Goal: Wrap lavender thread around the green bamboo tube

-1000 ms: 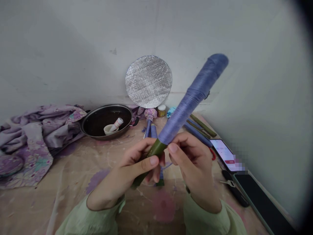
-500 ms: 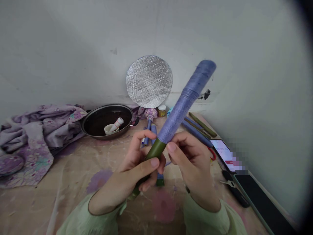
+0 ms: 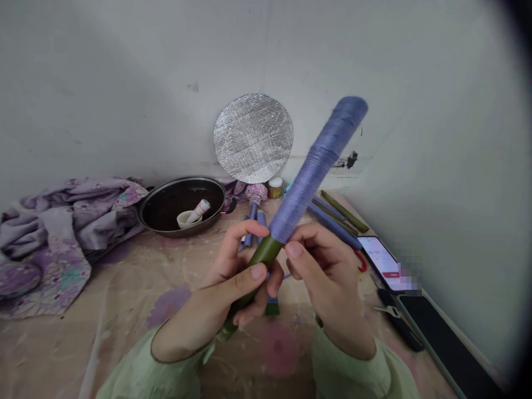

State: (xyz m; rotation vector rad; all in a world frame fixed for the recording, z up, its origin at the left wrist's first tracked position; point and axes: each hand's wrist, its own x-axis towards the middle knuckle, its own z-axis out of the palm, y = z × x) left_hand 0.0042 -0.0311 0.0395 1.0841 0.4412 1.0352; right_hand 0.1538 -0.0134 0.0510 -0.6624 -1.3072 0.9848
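Beige floral table covering (image 3: 137,277) is spread below a grey wall, with purple fabric (image 3: 62,221) and a dark pan (image 3: 166,204) at left. By the half-curled left hand (image 3: 208,299), the green section of the blue-wound stick (image 3: 301,194) is gripped. Between the 2 hands, its long axis is slanted from lower left to upper right. At the winding's lower edge, the right hand (image 3: 332,282) is half closed; whether thread is pinched cannot be told. Compared with 1.0 s earlier, the wound end has been shifted left.
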